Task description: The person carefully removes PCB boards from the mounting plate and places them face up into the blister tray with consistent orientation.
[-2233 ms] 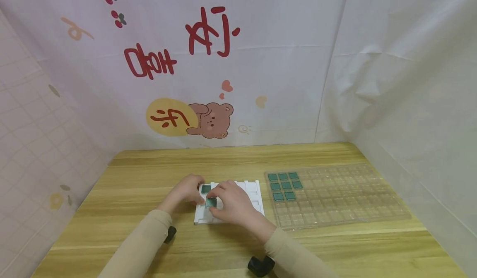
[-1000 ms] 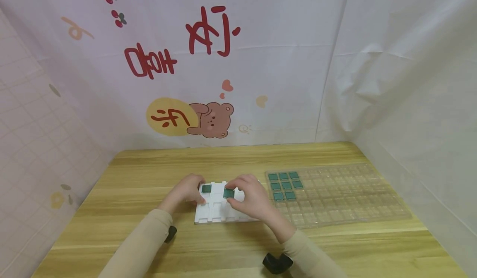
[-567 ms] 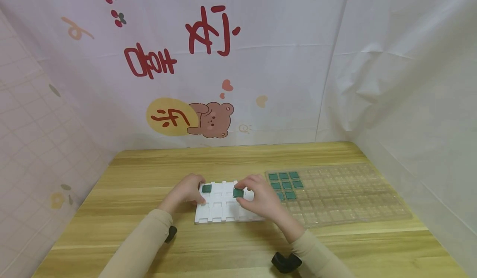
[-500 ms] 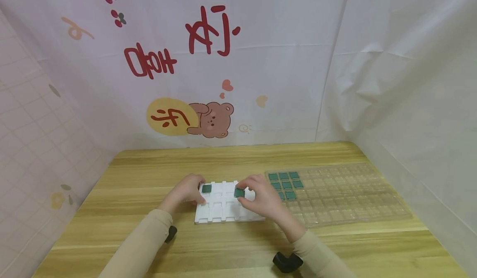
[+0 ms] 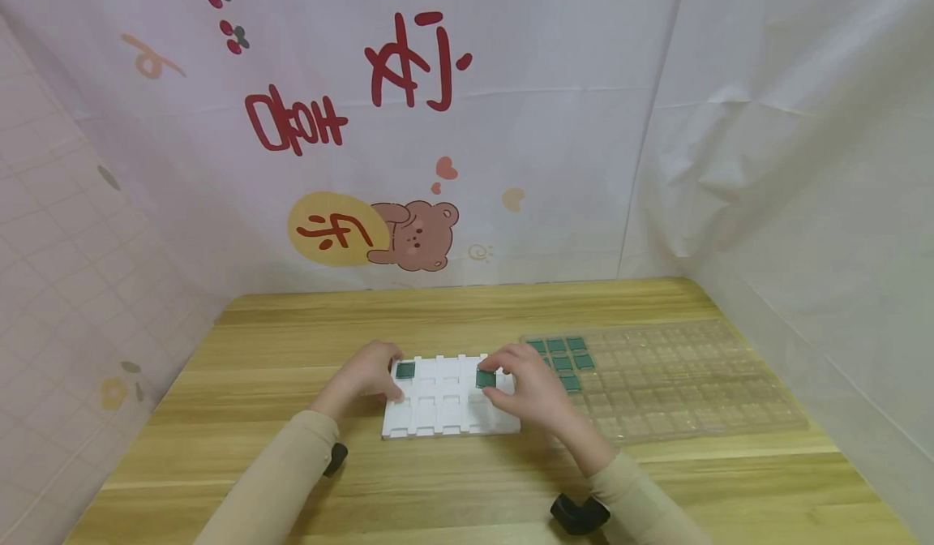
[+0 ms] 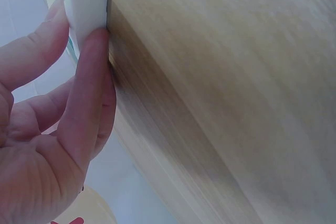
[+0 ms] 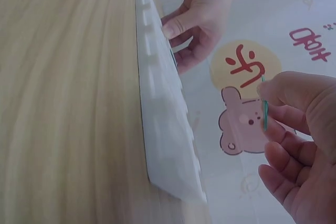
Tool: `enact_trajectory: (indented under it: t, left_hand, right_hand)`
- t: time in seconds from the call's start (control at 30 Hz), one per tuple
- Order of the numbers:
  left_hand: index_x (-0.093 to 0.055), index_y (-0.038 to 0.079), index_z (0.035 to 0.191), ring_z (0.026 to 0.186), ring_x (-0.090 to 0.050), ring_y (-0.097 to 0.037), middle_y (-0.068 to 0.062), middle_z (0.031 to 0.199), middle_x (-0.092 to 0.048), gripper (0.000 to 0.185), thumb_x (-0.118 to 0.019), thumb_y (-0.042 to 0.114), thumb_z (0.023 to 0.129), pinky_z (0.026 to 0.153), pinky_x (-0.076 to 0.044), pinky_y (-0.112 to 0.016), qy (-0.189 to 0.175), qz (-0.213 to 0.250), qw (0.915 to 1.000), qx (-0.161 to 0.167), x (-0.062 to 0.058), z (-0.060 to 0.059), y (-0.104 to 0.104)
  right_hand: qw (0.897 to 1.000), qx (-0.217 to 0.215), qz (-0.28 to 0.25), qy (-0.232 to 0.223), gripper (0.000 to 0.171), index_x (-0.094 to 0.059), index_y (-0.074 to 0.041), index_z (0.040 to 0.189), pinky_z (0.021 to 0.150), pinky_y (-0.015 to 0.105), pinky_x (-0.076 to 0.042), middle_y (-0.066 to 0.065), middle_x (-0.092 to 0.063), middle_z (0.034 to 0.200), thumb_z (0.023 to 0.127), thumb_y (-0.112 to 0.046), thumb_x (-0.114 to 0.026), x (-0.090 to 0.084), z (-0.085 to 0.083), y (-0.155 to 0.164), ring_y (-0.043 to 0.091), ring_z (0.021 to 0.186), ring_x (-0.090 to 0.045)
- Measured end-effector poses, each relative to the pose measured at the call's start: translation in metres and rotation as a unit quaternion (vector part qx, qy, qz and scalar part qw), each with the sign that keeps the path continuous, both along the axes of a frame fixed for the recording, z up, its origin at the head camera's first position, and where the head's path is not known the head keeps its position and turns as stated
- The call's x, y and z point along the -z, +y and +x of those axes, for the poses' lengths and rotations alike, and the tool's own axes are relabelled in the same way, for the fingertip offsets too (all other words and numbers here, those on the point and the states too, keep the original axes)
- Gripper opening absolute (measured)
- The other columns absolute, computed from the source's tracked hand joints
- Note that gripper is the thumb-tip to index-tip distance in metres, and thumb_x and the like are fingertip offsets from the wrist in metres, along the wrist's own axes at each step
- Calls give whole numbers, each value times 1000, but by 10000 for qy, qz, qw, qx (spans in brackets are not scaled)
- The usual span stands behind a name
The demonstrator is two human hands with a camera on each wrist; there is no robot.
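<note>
A white foam tray [image 5: 445, 415] with square pockets lies on the wooden table. My left hand [image 5: 365, 376] grips its left end, thumb and fingers on the tray's edge [image 6: 89, 3]. One green chip [image 5: 404, 370] sits in the tray's far left pocket. My right hand [image 5: 529, 387] pinches a second green chip [image 5: 485, 378] above the tray's right end; the right wrist view shows it edge-on [image 7: 265, 113] between fingers and thumb. The white tray [image 7: 163, 124] lies below that hand.
A clear plastic blister tray [image 5: 679, 387] lies to the right, with several green chips [image 5: 565, 354] in its far left pockets. Fabric walls with a bear print [image 5: 416, 237] close in the back and sides. Black wrist-camera mounts [image 5: 580, 514] sit under both sleeves.
My right hand lifted a green chip out of the white tray's left part and carried it rightward to the tray's right end. My left hand stayed on the tray's left end.
</note>
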State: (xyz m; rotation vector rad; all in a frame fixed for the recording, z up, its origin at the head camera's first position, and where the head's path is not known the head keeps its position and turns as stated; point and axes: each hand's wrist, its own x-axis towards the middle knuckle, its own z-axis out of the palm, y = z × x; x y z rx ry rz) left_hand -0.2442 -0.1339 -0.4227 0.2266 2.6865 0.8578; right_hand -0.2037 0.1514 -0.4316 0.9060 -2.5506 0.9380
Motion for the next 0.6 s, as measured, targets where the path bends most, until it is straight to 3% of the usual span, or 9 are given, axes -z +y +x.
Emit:
enact_trajectory:
  t: [0.27, 0.6]
  left_hand:
    - [-60, -7, 123, 70, -60, -19, -17, 104, -59, 63, -87, -3, 66, 55, -57, -28, 25, -89, 10000, -8, -2, 1, 2]
    - [-60, -8, 124, 71, -61, -20, -18, 106, -60, 63, -87, -4, 67, 55, -58, -28, -52, -41, 10000, -60, -2, 1, 1]
  right_hand:
    - [9999, 42, 107, 69, 27, -72, -14, 101, 79, 31, -51, -6, -66, 100, 77, -10, -84, -1, -1, 15, 15, 92, -54]
    - [9997, 0, 212, 153, 28, -73, -10, 102, 86, 40, -50, -3, -68, 102, 77, -7, -83, -3, -4, 37, 22, 101, -55]
